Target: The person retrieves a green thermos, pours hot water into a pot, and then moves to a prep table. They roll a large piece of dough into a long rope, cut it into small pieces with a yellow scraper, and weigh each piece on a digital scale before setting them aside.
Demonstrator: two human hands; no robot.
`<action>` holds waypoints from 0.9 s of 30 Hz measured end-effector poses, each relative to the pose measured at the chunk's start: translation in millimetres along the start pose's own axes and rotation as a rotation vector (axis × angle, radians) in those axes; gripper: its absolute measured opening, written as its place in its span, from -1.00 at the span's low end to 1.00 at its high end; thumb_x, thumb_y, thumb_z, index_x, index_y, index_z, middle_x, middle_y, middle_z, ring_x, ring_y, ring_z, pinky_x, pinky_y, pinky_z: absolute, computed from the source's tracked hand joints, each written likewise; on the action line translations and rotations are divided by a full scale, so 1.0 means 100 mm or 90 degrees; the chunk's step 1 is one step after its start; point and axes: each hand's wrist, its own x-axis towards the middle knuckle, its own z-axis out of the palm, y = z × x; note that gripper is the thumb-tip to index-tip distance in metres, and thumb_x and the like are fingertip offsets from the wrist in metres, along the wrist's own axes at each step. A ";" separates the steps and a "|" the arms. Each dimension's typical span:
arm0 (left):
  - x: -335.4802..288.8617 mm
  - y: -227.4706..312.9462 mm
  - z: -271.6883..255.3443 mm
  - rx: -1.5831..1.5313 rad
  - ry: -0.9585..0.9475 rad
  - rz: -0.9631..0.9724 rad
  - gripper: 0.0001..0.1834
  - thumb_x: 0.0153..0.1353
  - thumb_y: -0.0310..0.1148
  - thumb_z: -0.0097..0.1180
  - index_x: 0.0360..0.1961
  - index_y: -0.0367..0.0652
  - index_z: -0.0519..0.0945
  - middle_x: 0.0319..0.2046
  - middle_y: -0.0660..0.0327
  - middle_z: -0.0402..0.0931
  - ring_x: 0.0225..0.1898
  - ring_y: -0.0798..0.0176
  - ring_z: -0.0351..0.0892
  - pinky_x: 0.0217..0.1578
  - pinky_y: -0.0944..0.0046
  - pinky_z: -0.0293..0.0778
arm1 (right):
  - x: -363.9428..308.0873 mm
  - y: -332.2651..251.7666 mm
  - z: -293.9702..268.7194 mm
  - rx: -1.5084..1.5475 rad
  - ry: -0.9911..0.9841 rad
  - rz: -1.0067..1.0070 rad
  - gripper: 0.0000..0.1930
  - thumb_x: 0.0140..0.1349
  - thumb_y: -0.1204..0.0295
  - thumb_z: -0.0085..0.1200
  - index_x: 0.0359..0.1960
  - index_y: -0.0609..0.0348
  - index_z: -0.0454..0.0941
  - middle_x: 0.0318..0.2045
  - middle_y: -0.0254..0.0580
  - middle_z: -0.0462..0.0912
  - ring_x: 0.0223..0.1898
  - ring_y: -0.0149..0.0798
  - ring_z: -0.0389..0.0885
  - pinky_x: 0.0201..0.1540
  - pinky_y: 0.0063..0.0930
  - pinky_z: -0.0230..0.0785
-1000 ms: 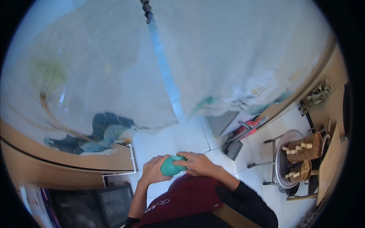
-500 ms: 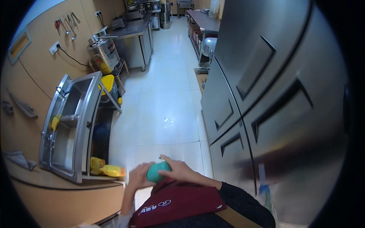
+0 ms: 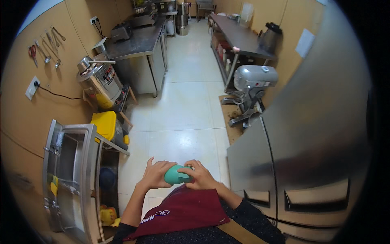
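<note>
Low in front of my body, both hands hold a smooth green mug-like thing (image 3: 172,175). From its side a flat, paler green strip, like a handle, points toward the right hand. My left hand (image 3: 156,175) curls its fingers against the left side, its thumb lifted away. On the other side my right hand (image 3: 202,177) is closed on the strip and the edge with bent fingers and thumb. The top and inside of the green thing cannot be made out.
To the left stand a steel sink (image 3: 77,152), a bin with a yellow lid (image 3: 104,125) and a steel drum (image 3: 101,87). Steel cabinets (image 3: 300,162) line the right, with a grey mixer (image 3: 254,79) beyond. A tiled floor (image 3: 178,105) runs between worktables.
My view has moved forward along the aisle, and the mixer now shows in full. Both hands have shifted slightly right with the green thing, which has turned so its strip shows.
</note>
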 end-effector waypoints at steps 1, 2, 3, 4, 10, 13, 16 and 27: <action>0.06 -0.18 -0.06 -0.029 0.010 -0.043 -0.12 -0.40 -0.11 0.40 0.12 0.15 0.39 -0.07 0.29 0.49 0.02 0.18 0.47 0.13 -0.31 0.05 | 0.30 0.11 -0.05 -0.003 -0.067 -0.013 -0.43 -0.20 0.51 0.22 -0.01 -0.09 0.47 -0.06 -0.15 0.39 -0.03 -0.04 0.40 -0.13 -0.24 0.47; 0.12 -0.34 -0.12 -0.053 0.019 -0.094 -0.12 -0.40 -0.11 0.40 0.11 0.14 0.40 -0.05 0.28 0.49 0.03 0.18 0.46 0.13 -0.30 0.05 | 0.63 0.22 -0.08 -0.012 -0.060 -0.104 -0.46 -0.19 0.55 0.21 -0.04 -0.07 0.48 -0.06 -0.16 0.40 -0.05 -0.03 0.42 -0.15 -0.26 0.49; 0.19 -0.54 -0.21 -0.052 0.036 -0.121 -0.12 -0.40 -0.10 0.40 0.11 0.10 0.40 -0.04 0.26 0.49 0.03 0.16 0.46 0.13 -0.25 0.07 | 0.97 0.34 -0.12 -0.055 -0.068 -0.169 -0.47 -0.19 0.56 0.21 -0.06 -0.06 0.48 -0.06 -0.16 0.41 -0.05 -0.03 0.42 -0.16 -0.27 0.49; 0.22 -0.72 -0.29 -0.068 0.065 -0.161 -0.12 -0.40 -0.09 0.40 0.11 0.08 0.40 -0.04 0.26 0.49 0.03 0.16 0.46 0.13 -0.24 0.06 | 1.28 0.45 -0.15 -0.098 -0.097 -0.229 -0.48 -0.19 0.57 0.21 -0.08 -0.05 0.49 -0.06 -0.15 0.42 -0.05 -0.03 0.42 -0.18 -0.29 0.49; 0.65 -2.05 -0.62 -0.462 0.358 -0.420 -0.06 -0.37 -0.35 0.47 0.15 -0.08 0.29 -0.04 0.16 0.47 0.06 0.20 0.43 0.11 0.06 0.27 | 3.17 1.50 -0.35 0.070 -0.112 -0.119 -0.53 -0.20 0.53 0.25 -0.14 0.03 0.50 -0.06 -0.12 0.42 -0.13 -0.03 0.51 -0.21 -0.34 0.47; 1.06 -2.80 -0.86 -0.443 0.432 -0.382 -0.01 -0.38 -0.45 0.49 0.18 -0.08 0.22 0.02 0.14 0.39 0.07 0.16 0.40 0.10 0.17 0.31 | 3.96 1.98 -0.26 0.067 0.003 -0.037 -0.55 -0.19 0.47 0.32 -0.18 0.08 0.47 -0.10 -0.12 0.43 -0.16 -0.13 0.53 -0.21 -0.38 0.45; 1.74 -3.62 -1.34 -0.440 0.487 -0.267 -0.01 -0.39 -0.46 0.49 0.17 -0.07 0.23 0.04 0.13 0.36 0.09 0.14 0.38 0.12 0.15 0.29 | 4.61 2.31 -0.09 0.163 0.028 0.160 -0.57 -0.17 0.45 0.36 -0.22 0.10 0.45 -0.11 -0.18 0.42 -0.15 -0.22 0.50 -0.21 -0.39 0.42; 4.04 -5.67 -2.82 -0.298 0.528 -0.013 -0.06 -0.42 -0.49 0.47 0.10 -0.08 0.27 0.05 0.07 0.32 0.19 -0.02 0.29 0.20 0.07 0.22 | 6.77 3.70 0.00 0.369 0.226 0.360 -0.63 -0.10 0.52 0.37 -0.31 0.17 0.40 -0.12 -0.13 0.43 -0.12 -0.30 0.48 -0.16 -0.46 0.43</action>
